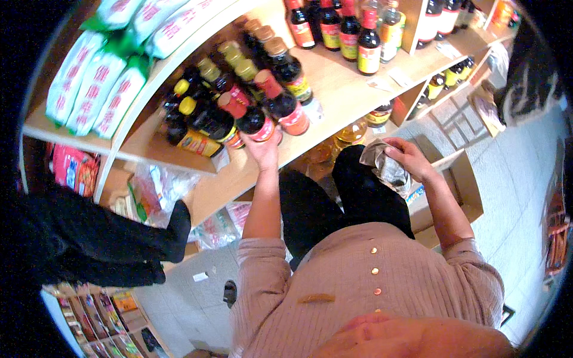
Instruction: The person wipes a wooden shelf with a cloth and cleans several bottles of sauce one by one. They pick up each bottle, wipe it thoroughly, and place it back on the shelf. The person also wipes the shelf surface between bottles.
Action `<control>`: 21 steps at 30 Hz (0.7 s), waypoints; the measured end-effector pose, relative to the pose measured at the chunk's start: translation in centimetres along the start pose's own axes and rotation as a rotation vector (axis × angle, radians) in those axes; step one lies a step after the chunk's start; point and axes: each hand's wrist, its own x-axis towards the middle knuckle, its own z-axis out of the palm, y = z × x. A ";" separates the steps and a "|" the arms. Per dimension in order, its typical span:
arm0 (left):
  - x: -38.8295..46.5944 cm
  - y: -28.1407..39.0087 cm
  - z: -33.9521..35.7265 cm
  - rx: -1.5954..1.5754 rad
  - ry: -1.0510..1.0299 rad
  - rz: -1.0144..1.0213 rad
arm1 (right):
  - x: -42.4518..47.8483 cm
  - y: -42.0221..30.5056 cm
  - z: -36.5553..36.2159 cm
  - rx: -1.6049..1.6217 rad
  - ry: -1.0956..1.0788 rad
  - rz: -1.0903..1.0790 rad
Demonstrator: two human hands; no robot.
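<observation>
My left hand (263, 150) grips the lower part of a dark sauce bottle (251, 121) with a red cap, at the front edge of a wooden shelf (333, 109). Right beside it stands another red-capped dark bottle (286, 107). In my right hand (409, 157), held over my knee, is a crumpled greyish cloth (388, 169). Several more dark bottles, among them a yellow-capped bottle (201, 118), crowd the shelf to the left and behind my left hand.
White packets (98, 85) are stacked at upper left. Red-capped bottles (369, 44) stand farther right. Below are oil bottles (351, 134) and plastic bags (168, 181). An open cardboard box (468, 188) sits on the tiled floor to my right. A dark-clothed arm (147, 237) reaches in at left.
</observation>
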 end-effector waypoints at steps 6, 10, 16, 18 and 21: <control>-2.5 3.9 -1.9 -0.199 0.009 -0.192 | -2.7 -7.6 1.5 0.326 -0.142 -0.205; -4.9 3.6 -5.1 -0.051 -0.050 -0.099 | -2.7 -7.7 -0.5 0.896 0.065 -0.237; -9.9 8.1 -7.7 0.041 -0.088 -0.152 | -1.7 -2.1 3.1 0.116 -0.014 -0.371; -11.1 8.8 -8.1 0.064 -0.104 -0.187 | -1.6 -1.2 5.6 -0.191 0.033 -0.563; -12.8 8.4 -8.2 0.119 -0.193 -0.204 | 0.1 1.7 6.1 0.489 -0.148 -0.300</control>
